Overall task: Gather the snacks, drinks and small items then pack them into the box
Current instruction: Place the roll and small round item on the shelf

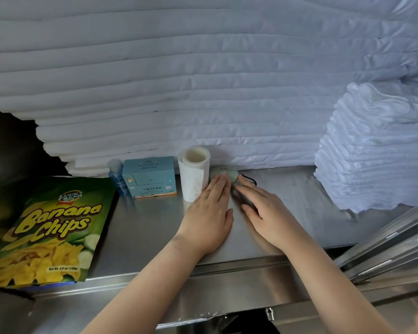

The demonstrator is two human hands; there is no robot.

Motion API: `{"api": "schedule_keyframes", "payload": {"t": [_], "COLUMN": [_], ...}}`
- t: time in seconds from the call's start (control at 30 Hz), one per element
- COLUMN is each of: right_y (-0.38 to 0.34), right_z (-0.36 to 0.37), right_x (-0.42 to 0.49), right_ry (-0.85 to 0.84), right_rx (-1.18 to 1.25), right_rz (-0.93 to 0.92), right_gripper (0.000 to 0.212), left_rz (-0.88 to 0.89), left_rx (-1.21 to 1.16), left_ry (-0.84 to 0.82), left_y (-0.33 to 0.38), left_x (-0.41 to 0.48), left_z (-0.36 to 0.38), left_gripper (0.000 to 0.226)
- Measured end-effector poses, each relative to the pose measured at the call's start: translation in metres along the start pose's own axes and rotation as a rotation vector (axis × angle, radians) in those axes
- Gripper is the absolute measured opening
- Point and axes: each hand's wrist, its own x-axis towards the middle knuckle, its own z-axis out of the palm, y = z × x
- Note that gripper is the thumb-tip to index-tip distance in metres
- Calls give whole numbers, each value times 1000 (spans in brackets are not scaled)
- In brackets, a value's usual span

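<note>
A small grey-green oval item (223, 175) with a dark cord lies on the steel shelf (150, 227) against the white linen. My left hand (209, 218) lies flat, fingertips touching the item's near edge. My right hand (267, 213) is flat beside it, fingers spread, tips at the item's right side. Neither hand holds anything. A white paper roll (194, 173) stands just left of the item. Further left sit a light blue carton (149, 177) and a small blue bottle (117, 175). A green banana chips bag (46, 232) lies at the shelf's left end. No box for packing is in view.
Folded white sheets (191, 92) are stacked high behind the shelf. A pile of folded white towels (372, 150) stands at the right. A metal frame rail (384, 247) slants along the lower right. The shelf's front lip (227, 273) runs under my forearms.
</note>
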Motion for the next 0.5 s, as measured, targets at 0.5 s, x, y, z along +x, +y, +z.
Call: {"api": "schedule_keyframes", "payload": {"t": [0.5], "right_y": [-9], "right_z": [0], "right_x": [-12], "right_ry": [125], "right_rx": [-41], "right_rz": [43], "right_gripper": [27], "left_rz": [104], "left_rx": [-104], "left_ry": [-27], "left_y": [6], "left_x": [-10], "left_z": [-9], "left_gripper": [45]}}
